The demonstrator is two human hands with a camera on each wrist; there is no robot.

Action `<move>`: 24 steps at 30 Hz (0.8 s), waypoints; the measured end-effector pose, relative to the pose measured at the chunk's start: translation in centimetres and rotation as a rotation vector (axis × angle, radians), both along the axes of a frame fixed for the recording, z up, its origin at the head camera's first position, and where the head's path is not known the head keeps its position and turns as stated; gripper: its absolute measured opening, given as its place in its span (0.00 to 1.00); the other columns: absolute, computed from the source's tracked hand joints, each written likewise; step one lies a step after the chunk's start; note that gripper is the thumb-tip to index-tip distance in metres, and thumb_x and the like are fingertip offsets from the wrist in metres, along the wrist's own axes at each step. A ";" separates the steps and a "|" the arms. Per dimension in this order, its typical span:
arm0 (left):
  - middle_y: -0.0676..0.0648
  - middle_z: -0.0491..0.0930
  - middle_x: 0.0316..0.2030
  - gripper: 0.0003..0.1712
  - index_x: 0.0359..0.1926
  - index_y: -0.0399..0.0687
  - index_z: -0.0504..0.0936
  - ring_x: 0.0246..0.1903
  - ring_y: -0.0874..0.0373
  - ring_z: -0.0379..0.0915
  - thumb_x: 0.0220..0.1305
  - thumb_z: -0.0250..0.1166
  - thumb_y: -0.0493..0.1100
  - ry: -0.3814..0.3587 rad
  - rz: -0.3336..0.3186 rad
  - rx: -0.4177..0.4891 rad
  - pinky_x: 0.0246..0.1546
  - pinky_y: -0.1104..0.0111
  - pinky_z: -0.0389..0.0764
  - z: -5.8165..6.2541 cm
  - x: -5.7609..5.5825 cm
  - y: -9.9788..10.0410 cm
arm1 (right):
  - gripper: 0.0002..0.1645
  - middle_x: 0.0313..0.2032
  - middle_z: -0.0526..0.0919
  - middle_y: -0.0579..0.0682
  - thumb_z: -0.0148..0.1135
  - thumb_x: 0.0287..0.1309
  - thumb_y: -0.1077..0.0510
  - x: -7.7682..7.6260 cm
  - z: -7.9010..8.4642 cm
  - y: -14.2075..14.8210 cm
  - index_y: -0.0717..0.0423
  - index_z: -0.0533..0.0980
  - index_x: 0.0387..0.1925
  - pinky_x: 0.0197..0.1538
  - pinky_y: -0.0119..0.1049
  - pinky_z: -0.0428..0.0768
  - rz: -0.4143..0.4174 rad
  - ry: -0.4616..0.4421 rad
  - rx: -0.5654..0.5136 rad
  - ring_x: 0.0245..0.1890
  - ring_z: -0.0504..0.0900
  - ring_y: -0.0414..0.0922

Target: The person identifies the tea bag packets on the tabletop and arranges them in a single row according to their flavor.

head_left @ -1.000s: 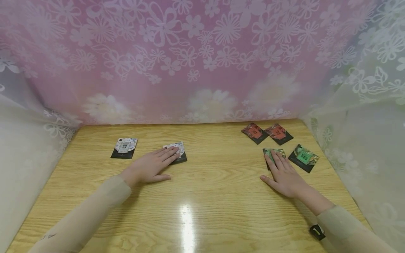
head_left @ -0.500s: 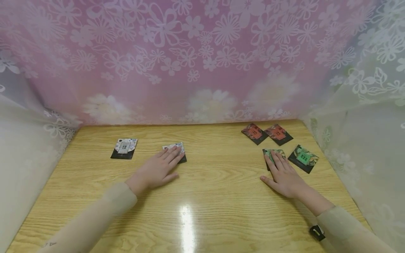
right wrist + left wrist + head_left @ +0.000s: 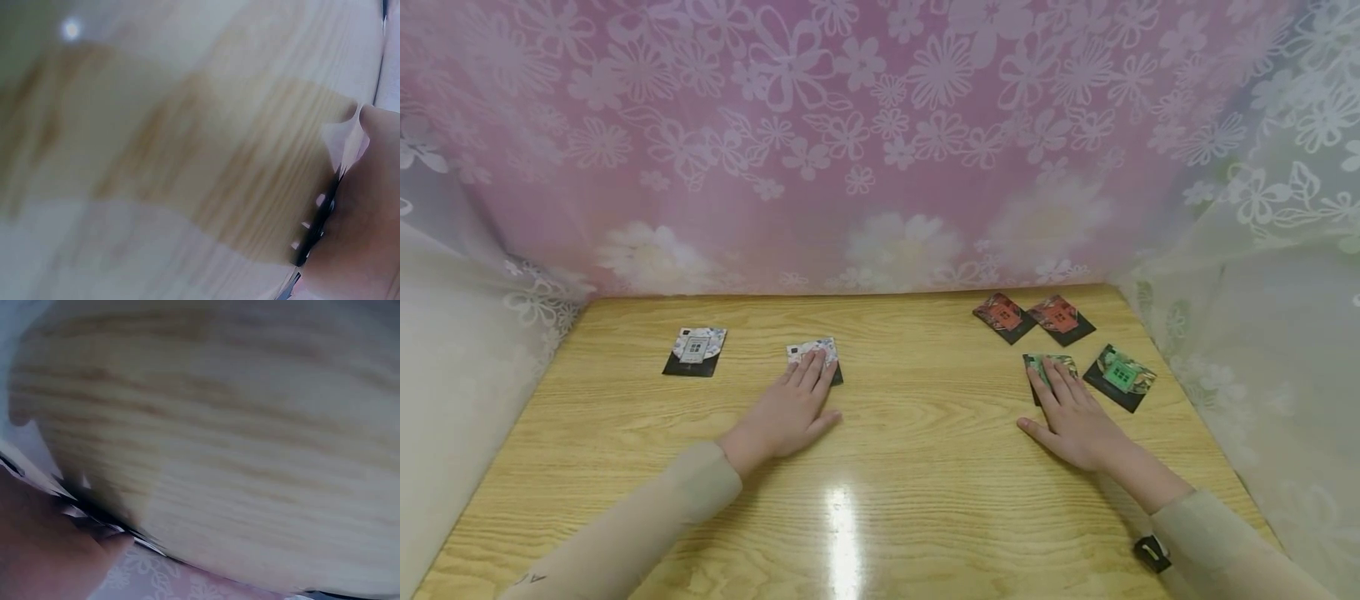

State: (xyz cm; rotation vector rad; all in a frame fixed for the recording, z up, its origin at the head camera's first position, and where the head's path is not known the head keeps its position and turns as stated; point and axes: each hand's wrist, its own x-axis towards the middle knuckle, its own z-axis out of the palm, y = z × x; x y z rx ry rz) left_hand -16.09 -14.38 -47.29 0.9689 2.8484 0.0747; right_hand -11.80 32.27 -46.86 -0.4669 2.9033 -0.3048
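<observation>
Surface (image 3: 917, 450): yellowish wood grain, glossy, with a bright streak of reflected light at the near side; a small black object (image 3: 1152, 554) sits just beside the right sleeve (image 3: 1210, 533).
Left hand (image 3: 782, 414): fingers straight, thumb apart, resting without a grip on a white floral packet (image 3: 811, 343).
Right hand (image 3: 1078, 427): likewise straight-fingered and gripless, over a green packet (image 3: 1037, 361).
Outer packets: another white one (image 3: 695, 352) at left, another green one (image 3: 1120, 377) at right; all flat, black-based.
Farther back: two red packets (image 3: 1003, 317), touching.
Room: pink curtain (image 3: 880, 150), white flowers.
</observation>
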 end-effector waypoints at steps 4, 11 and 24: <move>0.30 0.39 0.84 0.49 0.85 0.33 0.44 0.85 0.33 0.36 0.84 0.43 0.65 -0.012 -0.020 0.008 0.85 0.45 0.49 -0.2 -0.3 -0.4 | 0.56 0.84 0.38 0.70 0.53 0.78 0.34 0.1 0.0 0.0 0.61 0.41 0.86 0.81 0.73 0.47 -0.001 0.003 0.000 0.84 0.38 0.70; 0.29 0.40 0.84 0.49 0.84 0.32 0.45 0.85 0.33 0.36 0.83 0.47 0.63 -0.019 -0.022 0.043 0.85 0.44 0.49 -0.2 -0.8 -2.1 | 0.56 0.84 0.38 0.71 0.53 0.78 0.34 0.2 0.1 -0.1 0.62 0.41 0.86 0.81 0.73 0.48 0.000 0.000 -0.008 0.84 0.38 0.70; 0.33 0.44 0.85 0.49 0.85 0.37 0.48 0.85 0.36 0.40 0.81 0.53 0.62 -0.003 -0.058 0.064 0.84 0.45 0.53 0.0 -2.1 -6.3 | 0.56 0.84 0.40 0.71 0.54 0.78 0.34 0.2 -0.4 0.1 0.62 0.43 0.86 0.80 0.73 0.48 0.012 0.049 -0.045 0.84 0.40 0.71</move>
